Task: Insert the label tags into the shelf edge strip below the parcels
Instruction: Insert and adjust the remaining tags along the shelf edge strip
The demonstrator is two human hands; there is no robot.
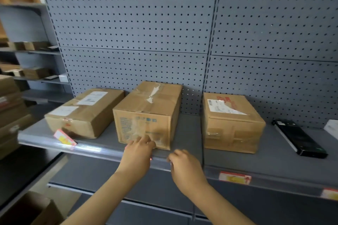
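Left parcel [86, 111] sits on the shelf [186, 133]; below it a red-and-yellow label tag [65, 138] hangs crooked at the shelf edge strip [95, 149], one end up on the shelf surface, not seated.

Middle parcel [148, 113]: left hand [140, 151] is on the strip right under it, fingers curled down over the front lip. A sliver of red shows at its right edge, likely the tag being fed in, but too hidden to confirm the pinch.

Right hand [184, 162] is just beside it on the same strip, fingers bent toward the lip. Can't tell if it holds anything.

Right parcel [232, 122]: seated tag [235, 177] in the next strip section below it, flat and level. Another tag [330, 193] at far right, cropped. Black device [300, 137] lies beside that parcel.

Handling, my read: tags are thin card, light, bend easily. Hold by the short ends, bow slightly, slide the long edges under the clear lip. The strip looks glossy plastic, so expect the tag to slip sideways.
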